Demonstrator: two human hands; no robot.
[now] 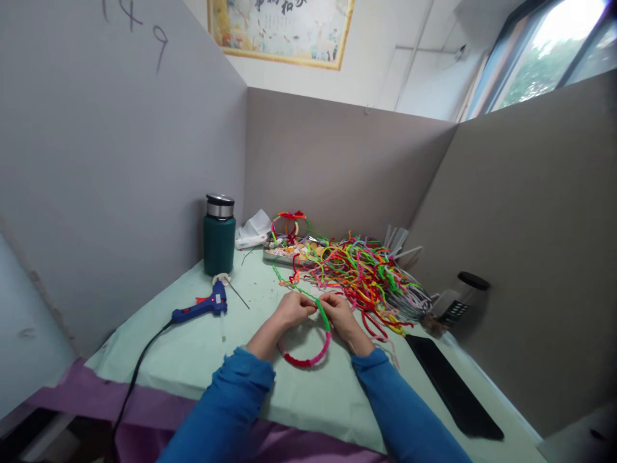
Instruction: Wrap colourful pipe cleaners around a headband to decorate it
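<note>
A ring wrapped in red, pink and green pipe cleaner (299, 363) is held up between my hands over the table. My left hand (295, 308) pinches it at the top, where a loose green pipe cleaner (284, 278) sticks out toward the back left. Just right of that spot, my right hand (341, 316) has its fingers closed on the green part of the ring. My left wrist and forearm hide part of the ring's left side. Both fingertips meet close together, so the exact grip is partly hidden.
A heap of colourful pipe cleaners (371, 270) lies behind my right hand, beside a metal tray (284, 258). At left are a blue glue gun (202, 308) with its cord and a green bottle (219, 241). A black flat object (453, 386) and a clear jar (457, 299) are at right.
</note>
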